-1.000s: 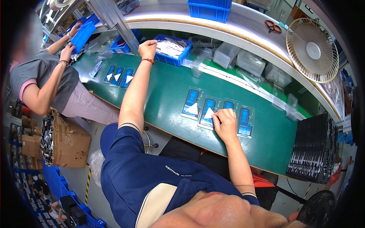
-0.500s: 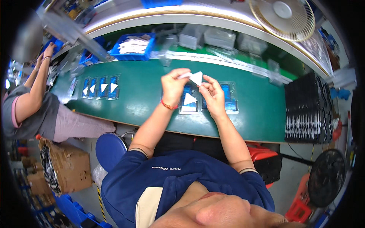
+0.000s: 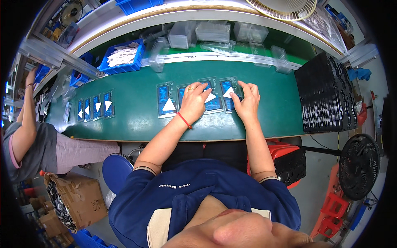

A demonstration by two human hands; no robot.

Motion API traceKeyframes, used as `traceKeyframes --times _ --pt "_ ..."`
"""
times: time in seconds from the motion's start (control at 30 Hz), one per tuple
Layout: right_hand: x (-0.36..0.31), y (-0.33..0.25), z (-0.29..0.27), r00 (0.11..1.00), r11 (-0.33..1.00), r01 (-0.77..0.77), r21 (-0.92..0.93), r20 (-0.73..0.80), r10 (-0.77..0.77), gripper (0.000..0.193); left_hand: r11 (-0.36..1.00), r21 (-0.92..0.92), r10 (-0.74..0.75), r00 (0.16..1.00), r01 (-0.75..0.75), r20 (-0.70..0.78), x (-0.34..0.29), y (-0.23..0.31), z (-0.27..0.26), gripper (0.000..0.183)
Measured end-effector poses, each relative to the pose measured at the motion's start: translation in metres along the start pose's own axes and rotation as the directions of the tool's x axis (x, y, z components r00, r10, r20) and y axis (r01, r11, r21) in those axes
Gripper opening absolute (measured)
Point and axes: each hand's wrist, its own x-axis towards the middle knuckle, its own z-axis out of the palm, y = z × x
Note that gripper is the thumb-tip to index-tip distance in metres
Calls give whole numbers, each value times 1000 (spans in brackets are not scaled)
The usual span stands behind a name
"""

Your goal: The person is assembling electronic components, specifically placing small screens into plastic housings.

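A row of clear plastic trays with blue inserts lies on the green table in front of me. On the leftmost tray [image 3: 163, 91] rests a white triangular piece [image 3: 168, 105]. My left hand [image 3: 193, 101] reaches over the middle trays, fingers extended beside another white triangle [image 3: 210, 97], and partly hides the trays beneath. At the rightmost tray [image 3: 226, 84], the thumb of my right hand [image 3: 247, 101] touches a white triangle [image 3: 228, 92]; its other fingers are spread at the tray's right side.
Several similar trays [image 3: 97, 101] with triangles lie farther left. A blue bin [image 3: 138, 62] of white pieces stands at the back left. Black trays are stacked [image 3: 326, 95] at the right. A co-worker's arm [image 3: 27, 111] is at far left; a black fan [image 3: 359, 165] stands lower right.
The white triangle held up between both hands is no longer raised. My hands have lowered onto the trays and moved apart, and the view has shifted.
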Motion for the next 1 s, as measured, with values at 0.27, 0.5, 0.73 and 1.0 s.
traceKeyframes --times 0.27,0.5,0.73,1.0 --pt "-1 -3 -17 758 914 396 90 530 -381 91 928 204 -300 950 312 -92 -17 19 -36 43" --pt "-30 -52 48 740 850 510 130 437 -511 71 860 179 -486 874 477 8 -54 -37 -52 71" --pt "-34 -142 101 715 834 333 440 458 -527 76 861 161 -493 870 483 26 -106 -147 -112 66" --pt "30 -57 -16 897 899 427 94 80 -435 56 943 -51 -333 923 329 -194 -53 -69 -88 31"
